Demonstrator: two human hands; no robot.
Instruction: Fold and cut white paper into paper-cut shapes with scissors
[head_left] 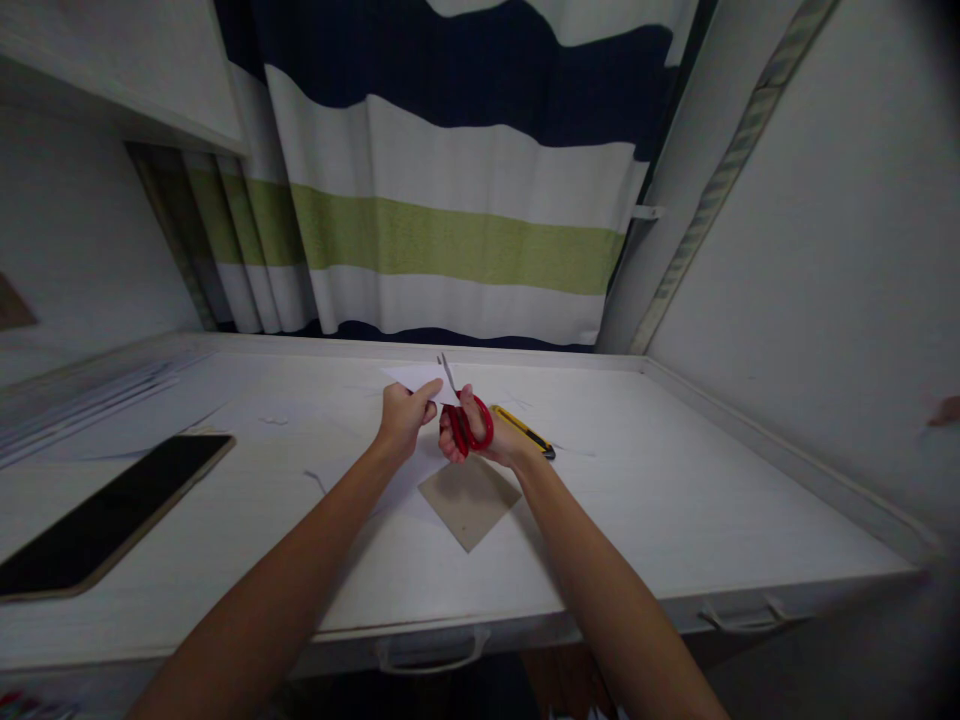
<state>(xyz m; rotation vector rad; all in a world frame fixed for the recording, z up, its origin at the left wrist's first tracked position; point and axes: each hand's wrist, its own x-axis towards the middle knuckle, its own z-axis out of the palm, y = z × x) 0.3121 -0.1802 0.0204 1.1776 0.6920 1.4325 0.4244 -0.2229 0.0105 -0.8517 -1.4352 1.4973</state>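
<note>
My left hand [403, 417] pinches a small piece of white paper [414, 378] and holds it up above the desk. My right hand [480, 432] is wrapped through the handles of red scissors [466, 428]. The scissor blades point up and away and meet the right edge of the paper. Below both hands a square of brown cardboard [469, 500] lies flat on the white desk [675, 500].
A yellow utility knife [525, 432] lies just right of my right hand. A dark tablet [105, 520] rests at the desk's left. A striped curtain [450, 200] hangs behind the desk. Drawer handles [431, 655] run along the front edge. A wall stands at the right.
</note>
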